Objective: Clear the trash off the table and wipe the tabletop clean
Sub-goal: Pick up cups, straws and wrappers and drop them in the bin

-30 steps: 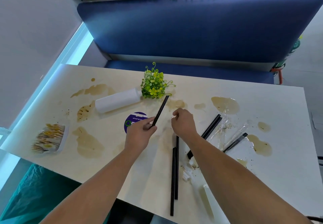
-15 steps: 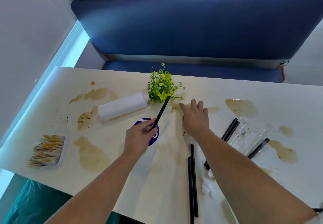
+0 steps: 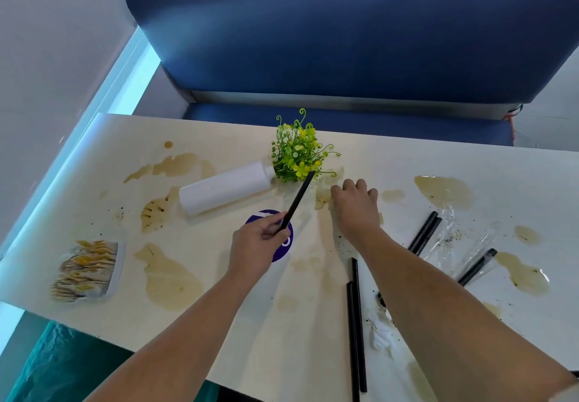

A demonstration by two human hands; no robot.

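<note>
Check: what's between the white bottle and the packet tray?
Head view: only a brown spill and a few dark specks on the tabletop lie between the white bottle and the packet tray.

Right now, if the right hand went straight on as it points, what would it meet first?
Probably the flower sprig, just beyond the right hand; the tip of the black straw in the left hand lies near that line, depth unclear.

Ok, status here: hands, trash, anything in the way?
Left hand pinches a black straw. Right hand empty, low by the flowers. More straws, wrappers, spills on table.
</note>
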